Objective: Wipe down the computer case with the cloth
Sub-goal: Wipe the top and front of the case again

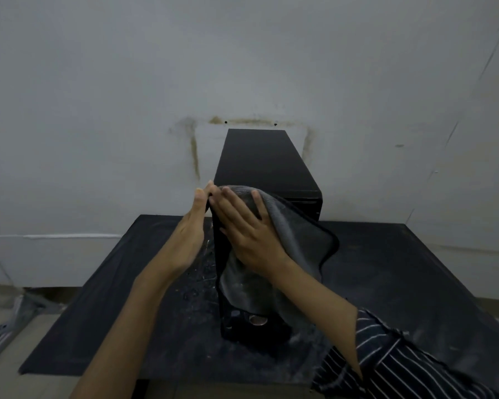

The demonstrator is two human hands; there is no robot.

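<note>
A black computer case [264,162] stands upright in the middle of a black table [401,272], its near face turned toward me. A grey cloth [300,237] with a dark hem is draped over the case's near top edge and hangs down that face. My right hand [248,231] lies flat on the cloth with its fingers spread, pressing it against the upper part of the face. My left hand [193,231] rests with straight fingers against the case's left side, its fingertips at the top left corner. Ports show near the bottom of the face, below the cloth.
The table surface is dusty, with water drops [199,283] just left of the case. A stained white wall [242,67] stands right behind the case. Metal frame pieces [9,326] lie on the floor at the lower left.
</note>
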